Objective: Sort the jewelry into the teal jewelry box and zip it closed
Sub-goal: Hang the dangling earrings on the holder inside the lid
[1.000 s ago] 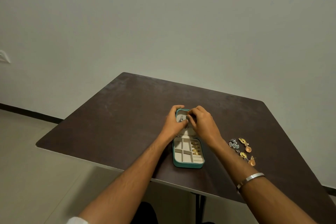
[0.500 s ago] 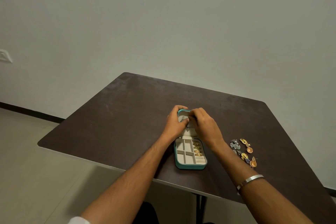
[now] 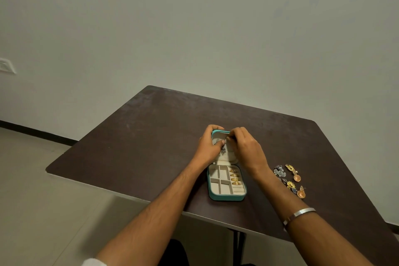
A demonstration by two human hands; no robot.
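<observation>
1. Head view, position of the work. I see the small teal zip-around jewelry box with a cream padded lining (image 3: 226,183) lying open on the dark brown matte table (image 3: 151,136), close to the table's near edge and right of its middle. The lid half stands up at the far end of the box.

2. Head view, hands. My left hand (image 3: 208,148) curls round the left side of the raised lid and steadies it. My right hand (image 3: 248,149) meets it at the lid's top edge, fingertips pinched together on something too small to identify; a small dark earring (image 3: 223,149) hangs on the lid lining just below.

3. Head view, contents. Gold filigree rings (image 3: 235,177) sit in the roll slot along the right side of the tray. The square compartments to their left look empty.

4. Head view, remaining items. A cluster of loose earrings, silver, gold and copper-coloured (image 3: 289,179), lies near the table's right edge, well apart from the box.

5. Handling judgement. The earrings are probably light, stiff, and thin at the posts. I would pinch each by its decorated body, not the post. The box looks light and likely to slide, so I would hold one wall while zipping.
</observation>
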